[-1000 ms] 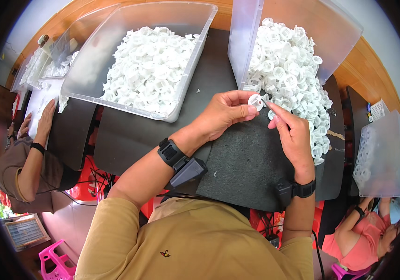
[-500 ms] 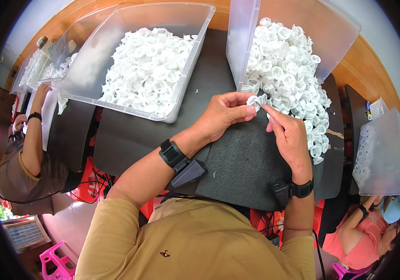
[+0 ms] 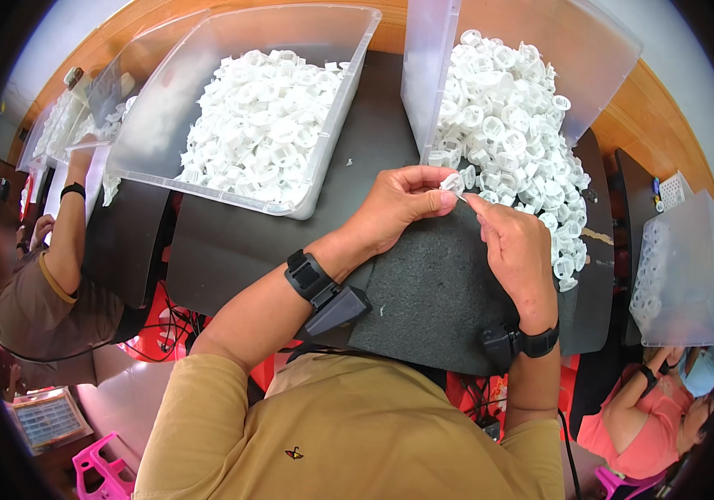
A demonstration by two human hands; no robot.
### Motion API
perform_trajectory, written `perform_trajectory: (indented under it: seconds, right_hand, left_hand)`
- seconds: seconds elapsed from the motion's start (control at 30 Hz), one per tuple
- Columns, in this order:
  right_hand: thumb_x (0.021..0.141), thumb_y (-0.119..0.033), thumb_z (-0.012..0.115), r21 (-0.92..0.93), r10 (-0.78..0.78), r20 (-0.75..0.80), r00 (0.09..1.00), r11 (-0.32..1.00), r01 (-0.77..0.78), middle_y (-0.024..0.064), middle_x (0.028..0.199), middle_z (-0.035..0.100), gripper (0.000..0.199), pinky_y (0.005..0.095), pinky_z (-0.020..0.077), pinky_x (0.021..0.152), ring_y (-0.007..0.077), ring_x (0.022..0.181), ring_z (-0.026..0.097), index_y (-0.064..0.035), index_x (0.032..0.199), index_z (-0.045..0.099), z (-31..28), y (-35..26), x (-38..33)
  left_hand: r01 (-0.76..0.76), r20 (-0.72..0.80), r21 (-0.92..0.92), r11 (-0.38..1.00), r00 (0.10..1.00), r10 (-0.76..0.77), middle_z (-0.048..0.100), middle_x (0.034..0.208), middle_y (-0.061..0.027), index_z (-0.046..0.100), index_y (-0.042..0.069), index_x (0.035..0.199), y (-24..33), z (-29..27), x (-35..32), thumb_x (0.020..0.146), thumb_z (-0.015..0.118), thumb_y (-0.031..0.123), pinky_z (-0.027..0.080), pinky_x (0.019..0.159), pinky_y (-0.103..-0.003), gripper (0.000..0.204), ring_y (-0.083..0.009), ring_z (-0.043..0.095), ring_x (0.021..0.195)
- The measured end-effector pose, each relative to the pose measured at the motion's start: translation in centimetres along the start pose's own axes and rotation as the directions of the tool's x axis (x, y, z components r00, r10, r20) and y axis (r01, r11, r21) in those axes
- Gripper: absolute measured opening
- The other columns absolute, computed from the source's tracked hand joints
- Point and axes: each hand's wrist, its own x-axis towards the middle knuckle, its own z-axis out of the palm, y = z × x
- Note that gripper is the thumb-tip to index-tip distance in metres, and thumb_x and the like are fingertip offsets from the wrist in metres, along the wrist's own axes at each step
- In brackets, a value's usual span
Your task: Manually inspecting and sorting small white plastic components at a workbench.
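While both hands met over the dark foam pad (image 3: 457, 292), the left hand (image 3: 398, 204) was pinching a small white plastic ring (image 3: 452, 182) in its fingertips, and the right hand (image 3: 517, 250) was curled shut with its fingertips right at the ring. Compared to half a second back, the hands barely shifted. Beyond them sat the tipped bin (image 3: 590, 67) spilling white rings, then the other bin (image 3: 165, 158) farther left on the table (image 3: 373, 117).

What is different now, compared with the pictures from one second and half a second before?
Little changed. The left hand keeps pinching the small white plastic ring, and the right hand still touches it with its fingertips; both stay at the edge of the loose ring pile. At far left, a co-worker's arm rose to reach toward a bin. The clear bins and the dark foam pad stayed put.
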Motion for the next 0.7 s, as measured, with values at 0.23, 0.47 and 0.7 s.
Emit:
perform_trajectory:
  seconds: [0.23, 0.47, 0.7]
  right_hand:
    - [0.087, -0.006, 0.057, 0.288, 0.183, 0.172, 0.968, 0.93, -0.227, 0.0094, 0.071, 0.065, 0.027, 0.0285, 0.0475, 0.058, 0.016, 0.06, 0.061, -0.008, 0.112, 0.068, -1.3, 1.9, 0.2]
    - [0.083, -0.004, 0.066, 0.64, 0.248, 0.1, 0.964, 0.725, -0.253, 0.0011, 0.082, 0.065, 0.04, 0.0205, 0.0438, 0.062, 0.0036, 0.067, 0.053, -0.0041, 0.123, 0.062, 1.0, 1.4, 0.5]
    - [0.085, -0.005, 0.065, 0.737, 0.283, 0.194, 0.939, 0.59, -0.33, -0.0001, 0.076, 0.064, 0.03, 0.0188, 0.0429, 0.062, 0.0026, 0.067, 0.053, -0.0013, 0.115, 0.064, 2.0, 1.7, 0.8]
  left_hand:
    - [-0.028, 0.019, 0.041, 0.999, 0.999, 0.027, 0.065, 0.103, -0.0069, 0.058, -0.002, 0.119, 0.5, -0.1, 0.0, 0.085, 0.07, 0.007, 0.053, 0.082, -0.025, 0.037, -0.0108, 0.062, 0.09]
    - [0.014, 0.108, 0.096, 0.995, 0.994, -0.024, 0.066, 0.102, -0.0076, 0.059, -0.003, 0.118, 0.7, 0.2, -0.1, 0.085, 0.07, 0.006, 0.053, 0.082, -0.025, 0.036, -0.0107, 0.062, 0.089]
    - [-0.052, 0.134, 0.102, 0.993, 0.99, 0.038, 0.066, 0.104, -0.0082, 0.06, -0.003, 0.119, 0.2, 0.6, -0.4, 0.086, 0.069, 0.007, 0.053, 0.084, -0.026, 0.035, -0.0116, 0.063, 0.091]
